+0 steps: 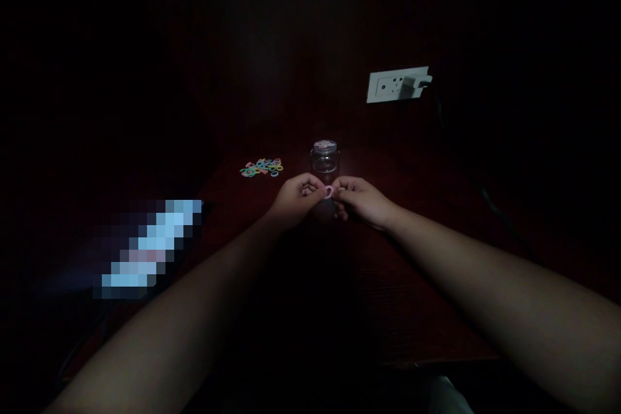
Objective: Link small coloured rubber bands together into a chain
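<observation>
Between my two hands is a small pink hair tie (328, 192), a ring pinched from both sides. My left hand (301, 197) grips its left edge with thumb and forefinger, the other fingers curled. On the opposite edge my right hand (358, 197) pinches it, with its lower fingers bent beneath. Just behind the hands a clear jar (325, 158) stands upright with its lid on; its lower part is partly hidden by them. To the left, a loose pile of colourful hair ties (262, 167) in pink, yellow, green and blue lies on the table.
The dark reddish table (412, 297) has its front edge near the bottom of the view. At left is a bright, pixelated screen-like object (152, 249). A wall socket (398, 85) with a plugged-in adapter is at the back right; a cable runs down the right side.
</observation>
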### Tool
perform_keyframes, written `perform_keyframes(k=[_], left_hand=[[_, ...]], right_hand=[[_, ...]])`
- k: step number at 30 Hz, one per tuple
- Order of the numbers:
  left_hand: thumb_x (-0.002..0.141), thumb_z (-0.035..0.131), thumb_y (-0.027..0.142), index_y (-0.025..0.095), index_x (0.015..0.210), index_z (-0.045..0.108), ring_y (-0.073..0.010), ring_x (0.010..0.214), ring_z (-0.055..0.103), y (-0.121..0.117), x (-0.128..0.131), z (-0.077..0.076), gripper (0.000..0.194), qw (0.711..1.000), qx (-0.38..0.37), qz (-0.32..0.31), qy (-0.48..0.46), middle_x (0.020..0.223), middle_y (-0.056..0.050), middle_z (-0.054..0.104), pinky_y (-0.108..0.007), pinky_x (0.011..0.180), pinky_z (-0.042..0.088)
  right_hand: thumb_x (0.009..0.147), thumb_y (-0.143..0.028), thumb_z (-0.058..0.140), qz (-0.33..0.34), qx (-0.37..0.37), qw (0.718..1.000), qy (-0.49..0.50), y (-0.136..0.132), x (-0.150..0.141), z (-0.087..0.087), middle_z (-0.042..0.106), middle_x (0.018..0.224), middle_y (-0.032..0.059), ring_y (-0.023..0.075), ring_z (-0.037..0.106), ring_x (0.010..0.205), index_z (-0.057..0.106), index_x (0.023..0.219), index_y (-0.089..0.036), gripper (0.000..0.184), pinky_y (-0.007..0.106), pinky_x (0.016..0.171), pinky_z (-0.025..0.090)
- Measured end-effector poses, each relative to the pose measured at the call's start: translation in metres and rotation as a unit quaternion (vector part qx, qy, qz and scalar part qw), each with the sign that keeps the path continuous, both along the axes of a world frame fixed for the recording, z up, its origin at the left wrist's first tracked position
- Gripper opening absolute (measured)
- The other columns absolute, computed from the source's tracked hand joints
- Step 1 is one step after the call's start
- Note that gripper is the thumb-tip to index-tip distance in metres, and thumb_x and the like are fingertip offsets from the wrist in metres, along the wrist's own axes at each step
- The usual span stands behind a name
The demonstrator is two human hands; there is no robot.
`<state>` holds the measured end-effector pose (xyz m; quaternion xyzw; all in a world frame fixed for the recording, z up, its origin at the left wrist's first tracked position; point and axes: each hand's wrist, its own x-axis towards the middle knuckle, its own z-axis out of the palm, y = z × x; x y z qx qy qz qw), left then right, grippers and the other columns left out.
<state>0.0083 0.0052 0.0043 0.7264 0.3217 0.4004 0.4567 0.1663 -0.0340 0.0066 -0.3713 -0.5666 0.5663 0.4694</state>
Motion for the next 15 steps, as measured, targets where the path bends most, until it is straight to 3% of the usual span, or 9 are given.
perform_keyframes(k=[7, 15], left_hand=[[0.072, 0.061, 0.028, 0.013, 0.076, 0.052, -0.0084, 0.058, 0.053, 0.0014, 0.0003, -0.0006, 0.018, 1.0, -0.004, -0.008, -0.022, 0.069, -0.002, 0.059, -0.02, 0.054, 0.04], [0.07, 0.061, 0.025, 0.012, 0.074, 0.053, -0.0058, 0.052, 0.047, -0.0042, -0.0004, 0.0022, 0.016, 0.998, -0.033, -0.048, 0.033, 0.062, 0.001, 0.055, -0.017, 0.047, 0.032]], right_hand=[[0.075, -0.022, 0.055, -0.002, 0.017, 0.999, -0.031, 0.0016, 0.0019, -0.0014, 0.053, 0.048, -0.0042, 0.0069, 0.048, 0.039, 0.048, 0.07, -0.015, 0.01, 0.018, 0.042, 0.036], [0.071, -0.016, 0.056, -0.058, -0.015, 0.998, 0.007, 0.0023, 0.0009, -0.0024, 0.055, 0.051, -0.0042, 0.0088, 0.053, 0.043, 0.048, 0.072, -0.016, 0.008, 0.023, 0.047, 0.046]])
